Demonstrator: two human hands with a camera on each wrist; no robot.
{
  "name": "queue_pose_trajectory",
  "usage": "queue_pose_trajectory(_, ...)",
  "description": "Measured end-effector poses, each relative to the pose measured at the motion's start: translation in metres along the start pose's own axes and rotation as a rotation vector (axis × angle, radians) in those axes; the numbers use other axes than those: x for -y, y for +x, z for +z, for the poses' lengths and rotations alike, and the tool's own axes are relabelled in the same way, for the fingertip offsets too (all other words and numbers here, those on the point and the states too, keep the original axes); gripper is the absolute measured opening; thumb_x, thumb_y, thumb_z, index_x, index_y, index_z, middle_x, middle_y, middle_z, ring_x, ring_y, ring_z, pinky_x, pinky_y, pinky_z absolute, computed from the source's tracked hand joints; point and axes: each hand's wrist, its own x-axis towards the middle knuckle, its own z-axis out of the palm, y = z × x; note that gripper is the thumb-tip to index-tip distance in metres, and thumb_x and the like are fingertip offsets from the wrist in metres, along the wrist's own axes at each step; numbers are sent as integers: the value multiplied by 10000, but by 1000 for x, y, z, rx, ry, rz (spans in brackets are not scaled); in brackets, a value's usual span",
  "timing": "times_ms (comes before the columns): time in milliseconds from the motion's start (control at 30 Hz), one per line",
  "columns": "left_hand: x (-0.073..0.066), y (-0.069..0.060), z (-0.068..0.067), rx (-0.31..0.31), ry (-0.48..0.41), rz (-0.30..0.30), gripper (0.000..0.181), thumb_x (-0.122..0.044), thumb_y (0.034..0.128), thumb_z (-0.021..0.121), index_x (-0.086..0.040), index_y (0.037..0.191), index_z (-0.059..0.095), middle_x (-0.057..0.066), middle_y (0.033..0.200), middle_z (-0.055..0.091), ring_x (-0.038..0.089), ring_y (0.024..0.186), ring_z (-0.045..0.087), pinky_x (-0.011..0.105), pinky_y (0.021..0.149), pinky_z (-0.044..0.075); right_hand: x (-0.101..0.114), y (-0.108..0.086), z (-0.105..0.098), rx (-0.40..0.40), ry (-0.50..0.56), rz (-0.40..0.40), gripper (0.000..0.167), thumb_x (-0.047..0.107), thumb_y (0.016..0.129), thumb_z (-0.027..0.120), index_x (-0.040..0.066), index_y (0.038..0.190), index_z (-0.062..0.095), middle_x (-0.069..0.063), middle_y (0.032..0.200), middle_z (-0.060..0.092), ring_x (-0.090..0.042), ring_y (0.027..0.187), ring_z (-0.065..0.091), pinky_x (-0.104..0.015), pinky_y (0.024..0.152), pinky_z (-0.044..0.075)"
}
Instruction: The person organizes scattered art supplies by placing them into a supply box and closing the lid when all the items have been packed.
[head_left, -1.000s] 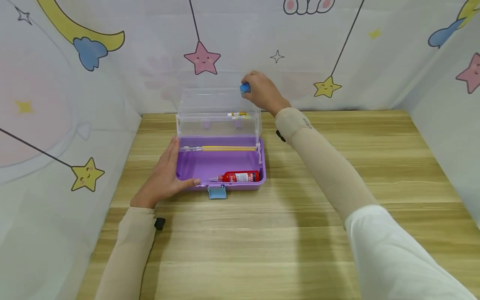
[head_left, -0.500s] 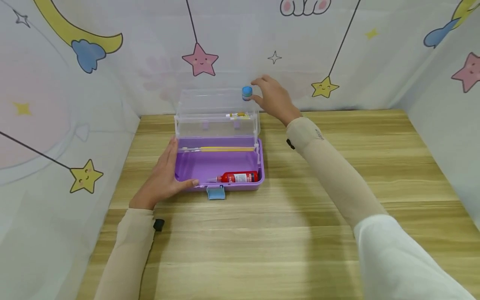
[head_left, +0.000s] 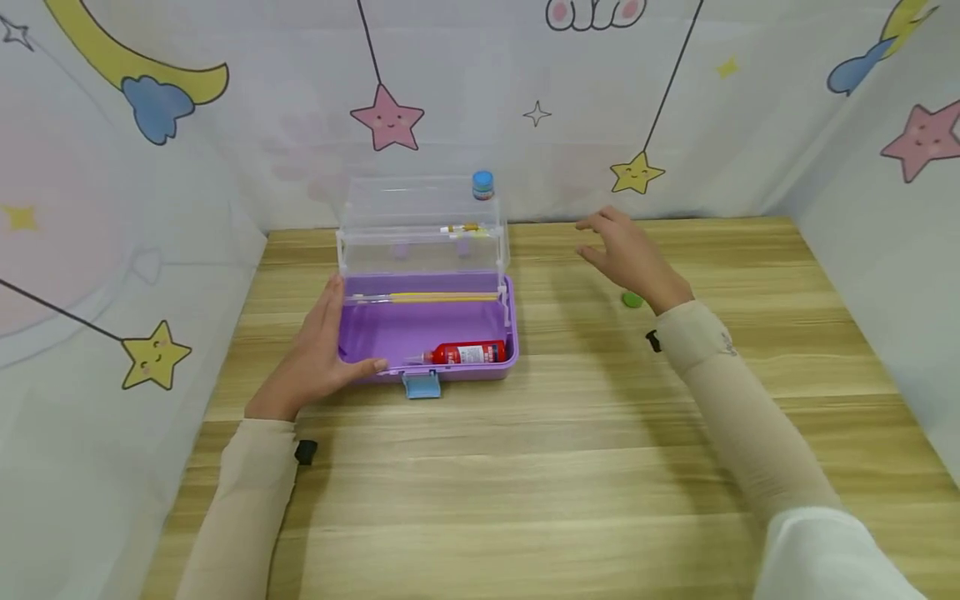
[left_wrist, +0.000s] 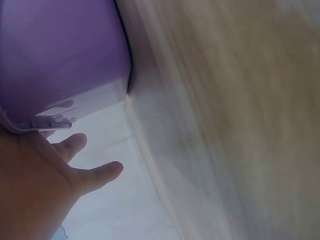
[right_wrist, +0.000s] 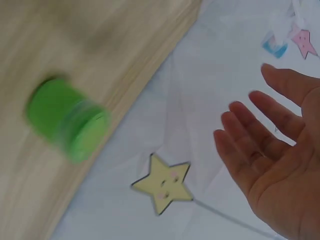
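My left hand point(head_left: 307, 358) rests against the left side of the purple box point(head_left: 382, 323), fingers straight and the thumb over its front rim. In the box lie a red bottle point(head_left: 470, 352) with a pointed nozzle and thin yellow paintbrushes point(head_left: 442, 297). A raised clear tray or lid part point(head_left: 405, 200) stands at its back. On that clear part sits a small blue-lidded jar point(head_left: 483, 185). To the right, my right hand point(head_left: 626, 258) hovers with loosely spread fingers, holding nothing. A green jar point(right_wrist: 67, 117) stands on the table near it, mostly hidden by the wrist in the head view.
The box's light blue latch point(head_left: 422, 385) hangs down at the front. Small white and yellow items point(head_left: 465, 228) show in the clear part. White cloth walls point(head_left: 720, 142) printed with stars border the wooden table point(head_left: 480, 492) at the back and sides.
My right hand has let go of the blue jar on the clear part and moved right and toward me, over the table by the green jar. The left hand stays on the box.
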Motion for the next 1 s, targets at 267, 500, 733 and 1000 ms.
queue_pose_trajectory(267,1,-3,-1,-6,-13,1,1349,-577,766,825,-205,1623,-147,61,1711,-103,352,1571,1,685,1191,168,-29,-50,1,141,-26,170,472,236,980,696,-9,1367,587,-257,1426,530,-455,1329,465,-622,1074,402)
queue_pose_trajectory(500,-2,-1,-2,14,-7,-11,1342,-591,778,807,-219,1614,-174,33,1706,-134,353,1571,-11,695,1187,164,-42,-71,7,141,42,173,429,135,963,707,-69,1325,600,-275,1355,549,-441,1246,522,-585,1024,454)
queue_pose_trajectory(733,-1,0,-2,10,1,-12,1345,-595,775,807,-221,1612,-177,17,1704,-144,346,1573,-16,685,1193,161,-49,-72,11,124,53,184,393,35,941,705,-89,1301,605,-286,1290,576,-426,1121,585,-565,953,493)
queue_pose_trajectory(1000,-2,-1,-2,16,17,-24,1342,-615,777,795,-216,1614,-176,13,1703,-148,361,1571,-7,690,1189,161,-54,-70,15,146,96,220,392,21,943,691,-103,1303,601,-323,1325,570,-439,1166,567,-564,951,499)
